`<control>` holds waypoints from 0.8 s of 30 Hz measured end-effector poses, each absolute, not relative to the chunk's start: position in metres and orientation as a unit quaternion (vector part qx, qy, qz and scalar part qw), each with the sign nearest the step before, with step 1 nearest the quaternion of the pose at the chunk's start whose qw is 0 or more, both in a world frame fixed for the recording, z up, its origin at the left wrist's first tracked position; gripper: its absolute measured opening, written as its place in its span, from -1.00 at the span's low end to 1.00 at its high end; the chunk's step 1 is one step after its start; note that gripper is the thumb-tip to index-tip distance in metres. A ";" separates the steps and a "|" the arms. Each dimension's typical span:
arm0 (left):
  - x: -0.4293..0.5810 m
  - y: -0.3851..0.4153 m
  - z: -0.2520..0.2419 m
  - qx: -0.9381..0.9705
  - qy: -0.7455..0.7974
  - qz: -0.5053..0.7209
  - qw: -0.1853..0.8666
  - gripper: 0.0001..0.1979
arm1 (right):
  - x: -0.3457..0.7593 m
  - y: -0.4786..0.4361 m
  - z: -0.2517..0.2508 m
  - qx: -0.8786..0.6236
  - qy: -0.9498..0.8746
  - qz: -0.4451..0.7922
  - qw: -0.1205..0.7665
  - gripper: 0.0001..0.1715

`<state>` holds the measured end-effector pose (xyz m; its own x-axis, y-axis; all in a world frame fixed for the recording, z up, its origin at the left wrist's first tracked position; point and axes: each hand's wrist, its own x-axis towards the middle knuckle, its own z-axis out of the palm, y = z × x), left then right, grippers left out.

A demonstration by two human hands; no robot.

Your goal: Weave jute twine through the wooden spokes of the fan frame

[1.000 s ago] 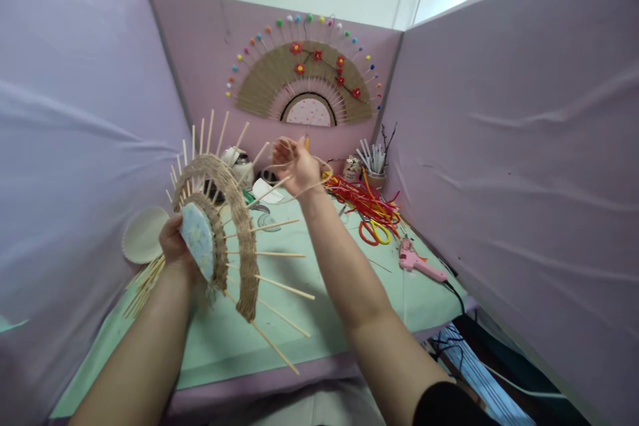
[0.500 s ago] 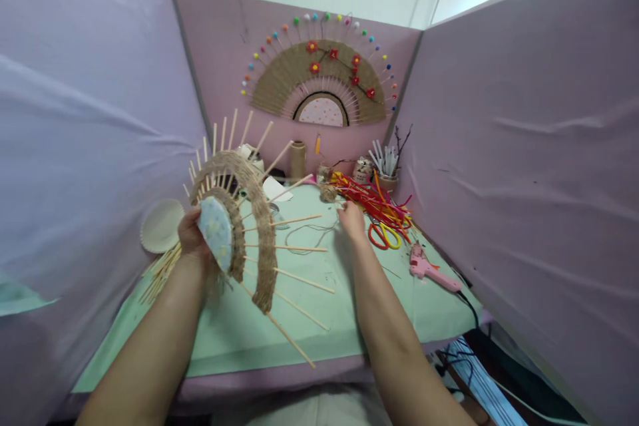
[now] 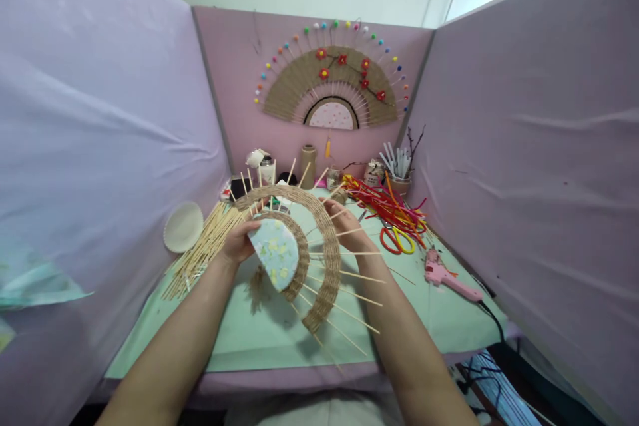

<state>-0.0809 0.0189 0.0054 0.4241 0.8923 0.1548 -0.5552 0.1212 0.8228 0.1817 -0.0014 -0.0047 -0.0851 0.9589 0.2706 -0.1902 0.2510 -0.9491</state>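
Broadly, lilac cloth-covered partition walls [image 3: 100,113] enclose the mint-green desk [image 3: 249,339]. Above its middle, the left hand [image 3: 238,244] clamps the half-woven jute-and-skewer fan [image 3: 330,259] by its floral paper hub [image 3: 277,256]; the right hand [image 3: 351,226] touches its spokes, grip hidden.

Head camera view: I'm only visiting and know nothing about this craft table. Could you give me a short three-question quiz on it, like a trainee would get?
1. True or false: the left hand holds the half-made fan at its flowered paper centre.
2. Where does the pink glue gun lie?
A. Held in the left hand
B. On the table, to the right of the right hand
C. Under the half-made fan
3. Fill in: the finished fan hangs on the back panel, and its small flowers are ___.

Key: 1 true; 2 B; 3 red.
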 end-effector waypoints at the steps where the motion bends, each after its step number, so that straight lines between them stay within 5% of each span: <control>1: -0.079 0.018 0.005 0.442 0.197 0.490 0.725 -0.26 | 0.176 -0.002 -0.003 -0.339 -0.517 0.529 0.582 -0.41; 6: -0.076 0.020 0.000 0.457 0.215 0.476 0.720 -0.22 | 0.178 -0.011 0.001 -0.310 -0.471 0.628 0.536 -0.40; 12: -0.081 0.028 -0.003 0.440 0.242 0.506 0.701 -0.21 | 0.194 -0.007 -0.009 -0.348 -0.449 0.587 0.577 -0.65; 24: -0.081 0.031 -0.007 0.424 0.262 0.515 0.697 -0.23 | 0.207 -0.008 -0.011 -0.318 -0.481 0.584 0.571 -0.67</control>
<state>-0.0814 0.0305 -0.0067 0.3310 0.9409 0.0715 -0.4960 0.1091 0.8615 0.2069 -0.0080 -0.0107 -0.1458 0.9732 0.1778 -0.3617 0.1148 -0.9252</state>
